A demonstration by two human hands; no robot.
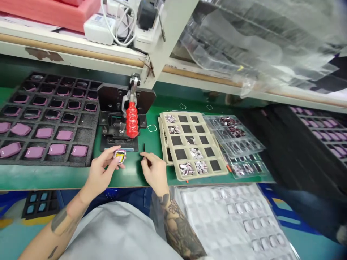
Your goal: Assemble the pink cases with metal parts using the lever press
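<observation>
pinches a small purple-rimmed case between the thumb and fingers of the left hand, its yellow-and-white inside facing up, above the green bench close to the near edge and just in front of a black clamp fixture. curls the right hand just to the right of the case, also by the near edge, with thumb and forefinger drawn close but apart at the tips; has a slim dark tool jutting past the forefinger, yet cannot tell whether gripped or merely behind the finger.

has the red handle of the fixture pointing down toward the near edge, and a thin white ring flat on the bench to the right of the fixture. has a black foam tray toward the left end of the bench, with plain purple pieces in the two rows nearest the near edge and dark-faced ones farther back. has, right of the right hand, a cream tray with dark pads and heaps of small silvery bits, then clear trays farther right.

below the near edge, has a pale, plastic-wrapped tray; above the far edge, a white shelf bearing a white adapter and a red foam block.
</observation>
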